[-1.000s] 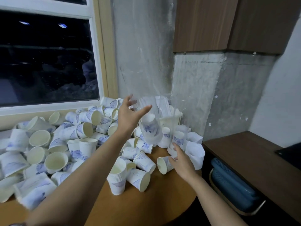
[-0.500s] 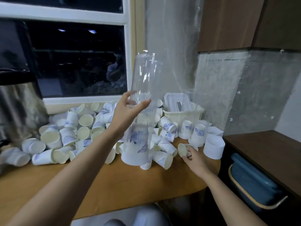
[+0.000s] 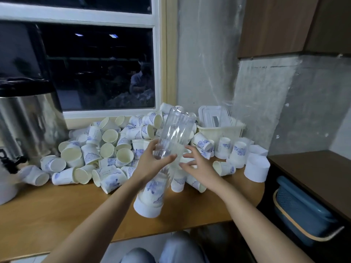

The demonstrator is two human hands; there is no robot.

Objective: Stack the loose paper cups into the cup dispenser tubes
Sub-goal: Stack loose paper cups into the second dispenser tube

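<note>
A clear plastic dispenser tube is tilted over the wooden table, its closed end pointing away toward the window. My left hand grips it around the middle. Stacked paper cups with blue print sit in its near end, above a white end piece. My right hand is beside the tube with fingers spread, fingertips at its wall; I see no cup in it. A big heap of loose cups lies behind the tube, and one cup lies on its side to the right.
A steel urn stands at the left. A cream basket sits against the wall, with white cylinders near the table's right end. A dark shelf and a blue basket are to the right.
The tube has come down from upright to a tilt over the table. My right hand let go of the cup it held and moved to the tube.
</note>
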